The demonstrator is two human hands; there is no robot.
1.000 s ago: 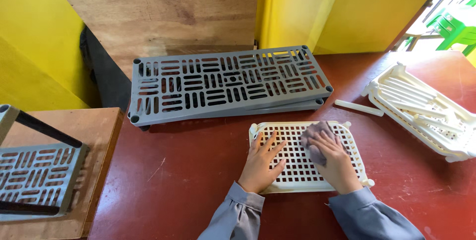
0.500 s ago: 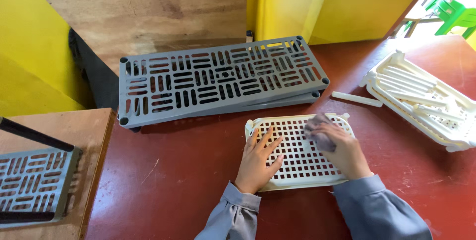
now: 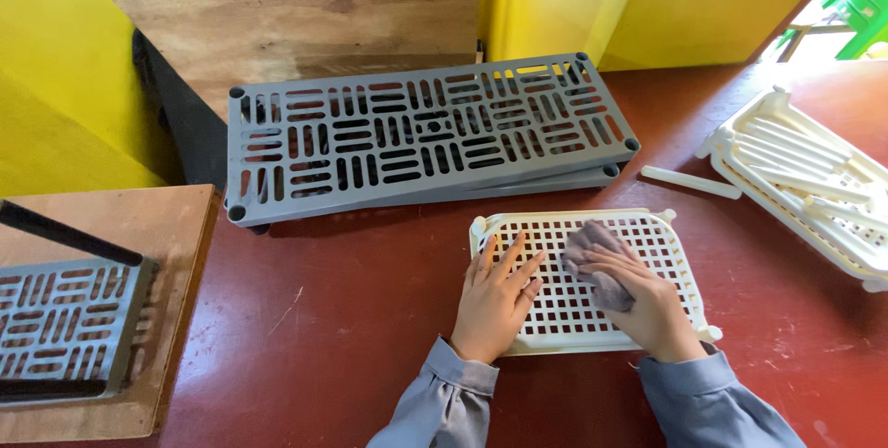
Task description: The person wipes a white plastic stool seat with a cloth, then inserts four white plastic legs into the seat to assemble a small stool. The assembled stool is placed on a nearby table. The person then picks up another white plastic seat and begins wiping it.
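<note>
While left hand (image 3: 495,305) lies flat on white grid tray (image 3: 555,328) | right hand (image 3: 647,305) grip apparently closed on grey cloth (image 3: 592,254)

A white plastic grid tray (image 3: 592,226) lies flat on the red floor (image 3: 351,319). The left hand (image 3: 495,300) rests flat on it with fingers spread. The right hand (image 3: 643,305) presses a grey cloth (image 3: 592,249) on the tray. Grey slotted shelves (image 3: 416,134) lie stacked just behind. White poles (image 3: 786,147) lie in another white tray (image 3: 860,258) to the right.
</note>
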